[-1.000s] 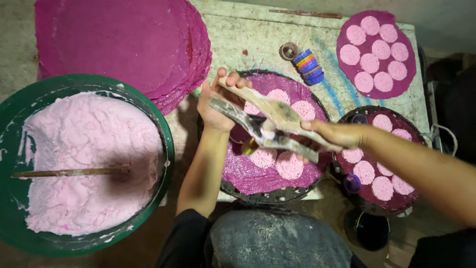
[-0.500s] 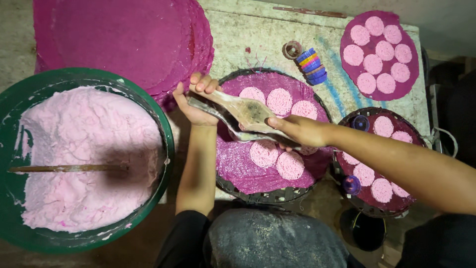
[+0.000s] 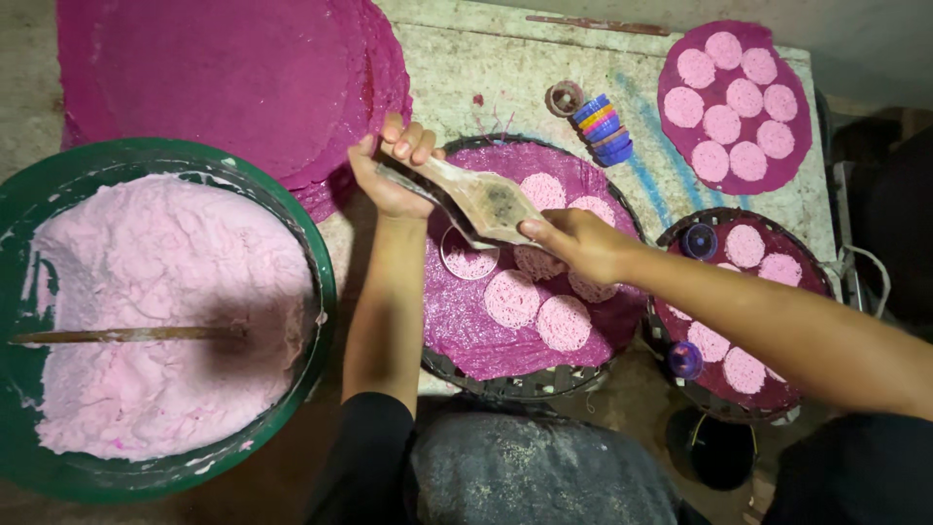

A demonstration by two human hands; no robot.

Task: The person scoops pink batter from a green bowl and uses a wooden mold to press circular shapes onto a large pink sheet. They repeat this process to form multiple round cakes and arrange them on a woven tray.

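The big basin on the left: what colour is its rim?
Dark green rim on the basin, best seen in the head view.

Both hands – left hand [image 3: 389, 180] and right hand [image 3: 573, 243] – are crowding over the round tray [image 3: 457, 335] with a wooden scraper [image 3: 481, 199]. The green tub [image 3: 316, 262] is hemming in the left side, the stacked rings [image 3: 603, 126] are blocking the far edge – bare tabletop [image 3: 505, 68] is lying open beyond.
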